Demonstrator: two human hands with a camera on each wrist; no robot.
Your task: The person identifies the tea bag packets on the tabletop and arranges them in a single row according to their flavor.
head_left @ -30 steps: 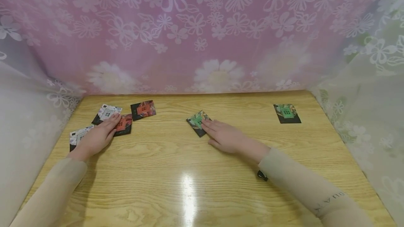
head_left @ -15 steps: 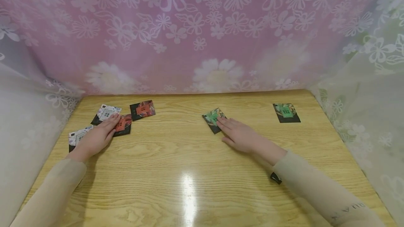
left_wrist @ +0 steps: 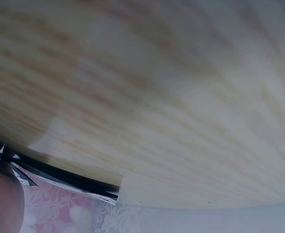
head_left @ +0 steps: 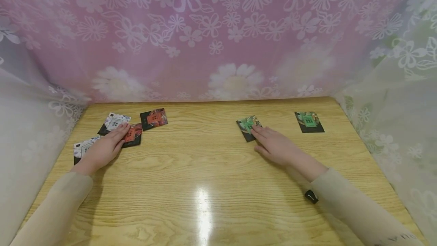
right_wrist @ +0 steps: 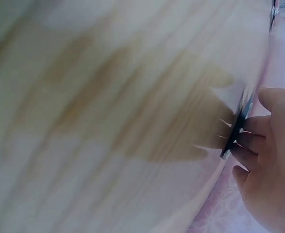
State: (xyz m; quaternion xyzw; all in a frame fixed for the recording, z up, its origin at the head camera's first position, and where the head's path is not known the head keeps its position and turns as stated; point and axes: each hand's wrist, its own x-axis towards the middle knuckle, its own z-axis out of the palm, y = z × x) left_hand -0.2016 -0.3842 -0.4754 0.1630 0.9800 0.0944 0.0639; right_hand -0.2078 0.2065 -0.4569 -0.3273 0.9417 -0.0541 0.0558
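My right hand (head_left: pixel 273 145) lies flat on the wooden table (head_left: pixel 205 170), its straight fingertips pressing on a green-and-black sachet (head_left: pixel 248 126). The right wrist view shows that sachet (right_wrist: pixel 237 130) edge-on under the fingers (right_wrist: pixel 259 141). My left hand (head_left: pixel 104 149) rests flat at the left, fingers on an orange sachet (head_left: pixel 131 135), between a white sachet (head_left: pixel 114 122) and another white one (head_left: pixel 83 147). The left wrist view shows only table and a dark sachet edge (left_wrist: pixel 60 177).
A second orange sachet (head_left: pixel 154 118) lies behind the left group. Another green sachet (head_left: pixel 308 121) sits at the far right of the table. Flowered curtains (head_left: pixel 218 37) close in the back and both sides. A small black object (head_left: pixel 311 196) sits under my right sleeve.
My right hand has slid the green sachet to the right across the table, closer to the far green sachet. The left hand has stayed put.
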